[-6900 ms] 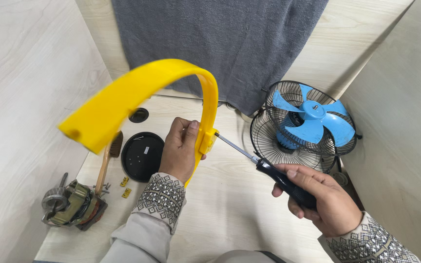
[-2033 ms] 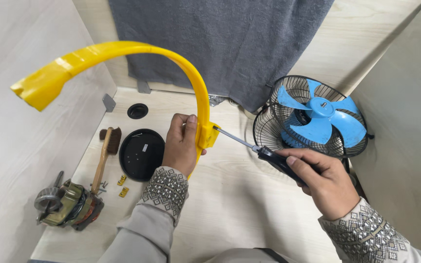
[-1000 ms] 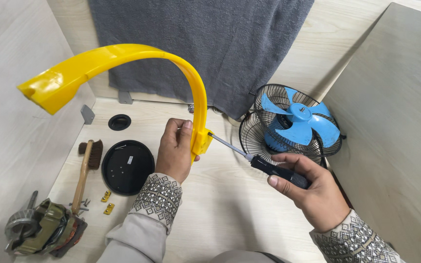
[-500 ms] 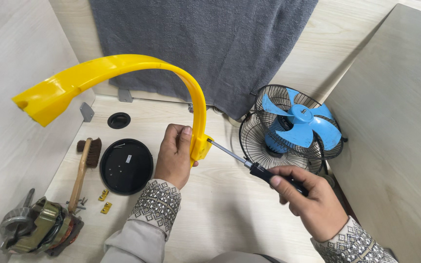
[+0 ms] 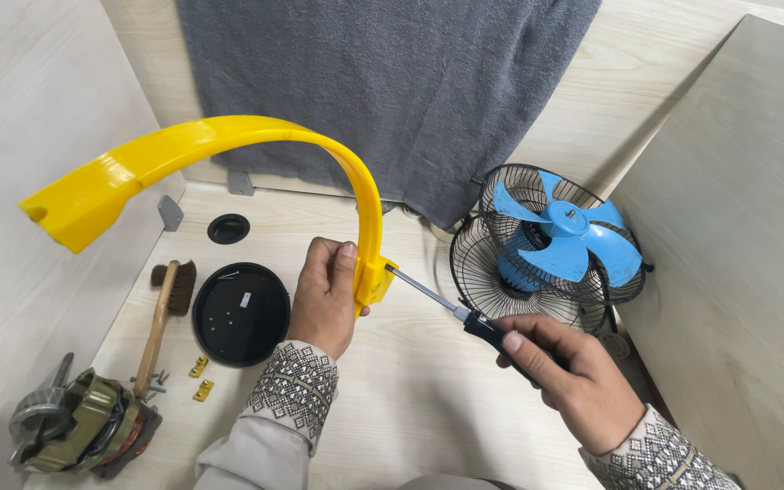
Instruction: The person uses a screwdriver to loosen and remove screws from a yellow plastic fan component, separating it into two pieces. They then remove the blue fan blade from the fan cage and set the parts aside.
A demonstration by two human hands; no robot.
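The left hand (image 5: 324, 295), at frame centre, stands thumb-up with its fingers wrapped around the lower end of the yellow curved bracket (image 5: 229, 150), which arches toward the upper left. The right hand (image 5: 564, 381), lower right, fingers closed, grips the screwdriver (image 5: 451, 308); its tip touches the bracket's foot. The blue fan (image 5: 551, 249) stands at right.

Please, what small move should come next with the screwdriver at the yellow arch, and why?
Probably turn the screwdriver in place while keeping the arch steady. Its tip already sits against the lower end of the yellow arch, the right hand grips the handle, and the left hand holds that end against the table.
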